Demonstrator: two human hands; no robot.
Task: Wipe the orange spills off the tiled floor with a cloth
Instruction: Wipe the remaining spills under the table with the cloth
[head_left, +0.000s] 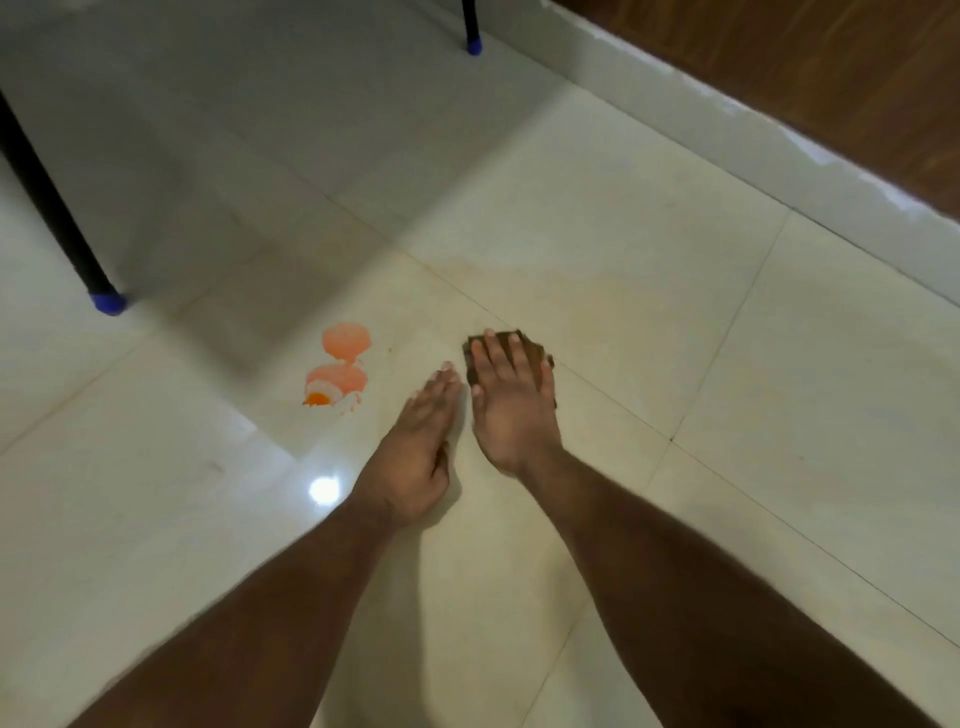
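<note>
The tiled floor (675, 322) is glossy, likely slick when wet. Orange spills (340, 366) lie at nine o'clock of the cloth (532, 347), near but apart. The right hand (511, 405) is spread flat on the brown cloth, pinning it without gripping. The left hand (415, 441) rests open, empty. The cloth appears soft and light; palm pressure suits.

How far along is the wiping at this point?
Done: a faint orange smear beyond the hands suggests one patch is already wiped. In hand: the right hand presses the brown cloth flat; the left hand rests on the tile. Left: two orange spills, untouched.
</note>
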